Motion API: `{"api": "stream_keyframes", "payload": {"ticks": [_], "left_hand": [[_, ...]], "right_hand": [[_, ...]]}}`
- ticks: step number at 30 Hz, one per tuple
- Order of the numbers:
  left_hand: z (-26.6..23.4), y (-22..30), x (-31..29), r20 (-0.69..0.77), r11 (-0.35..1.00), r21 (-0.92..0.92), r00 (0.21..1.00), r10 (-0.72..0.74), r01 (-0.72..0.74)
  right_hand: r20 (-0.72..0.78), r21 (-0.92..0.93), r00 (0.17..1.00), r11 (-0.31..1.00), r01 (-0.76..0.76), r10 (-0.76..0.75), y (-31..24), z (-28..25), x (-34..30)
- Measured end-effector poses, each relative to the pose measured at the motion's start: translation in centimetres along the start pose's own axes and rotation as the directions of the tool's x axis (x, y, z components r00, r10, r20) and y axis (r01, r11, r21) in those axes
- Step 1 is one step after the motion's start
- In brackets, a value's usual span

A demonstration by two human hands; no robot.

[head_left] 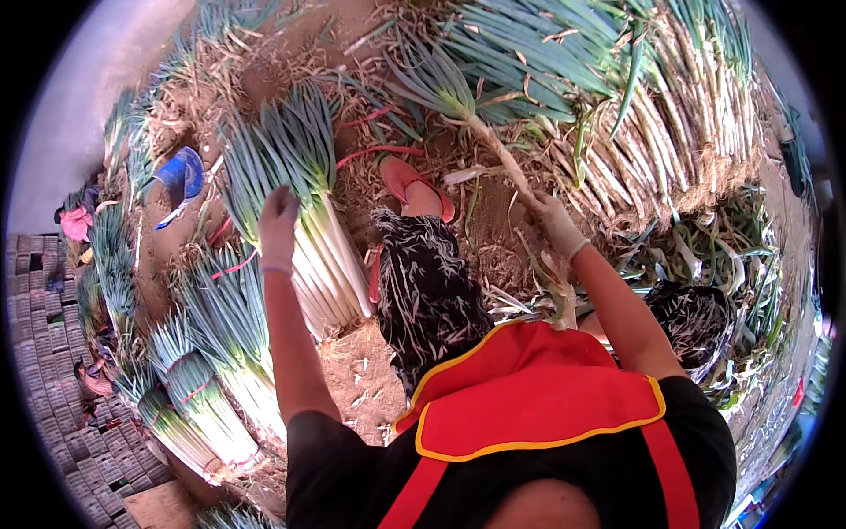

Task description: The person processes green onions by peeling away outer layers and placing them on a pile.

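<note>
Red apron (546, 406) with yellow edging fills the spot closest to my lens, below and between the two hands. From my remote seat I see the right hand (555, 227) closed around the stalk of a single leek (500, 152); its green leaves spread ahead of that hand and its lower end hangs back toward the apron. Left hand (278, 222) overlaps a white-stemmed leek bundle (324, 240), and I cannot tell whether it grips, touches or hovers. Between the hands, a pinkish-red shoe (414, 185) stands on the soil. Ahead and right of the right hand I have a pile of rooted leeks (656, 132). Left of the left hand lies a blue object (183, 172); nearer me than that hand, red-tied bundles (207, 407).
</note>
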State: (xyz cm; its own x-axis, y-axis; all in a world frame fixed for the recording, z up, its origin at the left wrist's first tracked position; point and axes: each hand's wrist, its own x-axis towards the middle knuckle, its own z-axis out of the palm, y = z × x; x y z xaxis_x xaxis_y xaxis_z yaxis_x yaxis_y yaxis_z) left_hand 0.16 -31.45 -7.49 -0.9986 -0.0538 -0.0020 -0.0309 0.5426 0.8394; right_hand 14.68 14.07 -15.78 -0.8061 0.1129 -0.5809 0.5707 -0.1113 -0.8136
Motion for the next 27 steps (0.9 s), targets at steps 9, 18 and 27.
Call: {"api": "stream_keyframes", "payload": {"ticks": [9,18,27], "left_hand": [[14.0,20.5,2.0,0.561,0.918,-0.346,0.827,0.038,0.193],[23.1,22.8,-2.9,0.441,0.398,-0.847,0.884,0.158,0.351],[23.6,26.2,-7.8,0.731,0.816,-0.523,0.621,0.282,0.246]], "right_hand": [[-0.028,-0.039,0.878,0.878,0.477,-0.478,-6.8,1.0,-15.1],[-0.104,-0.288,0.779,0.768,0.571,-0.618,2.1,-2.8,-15.8],[-0.067,0.12,0.823,0.814,0.568,-0.564,-5.1,-3.7,-14.9]]}}
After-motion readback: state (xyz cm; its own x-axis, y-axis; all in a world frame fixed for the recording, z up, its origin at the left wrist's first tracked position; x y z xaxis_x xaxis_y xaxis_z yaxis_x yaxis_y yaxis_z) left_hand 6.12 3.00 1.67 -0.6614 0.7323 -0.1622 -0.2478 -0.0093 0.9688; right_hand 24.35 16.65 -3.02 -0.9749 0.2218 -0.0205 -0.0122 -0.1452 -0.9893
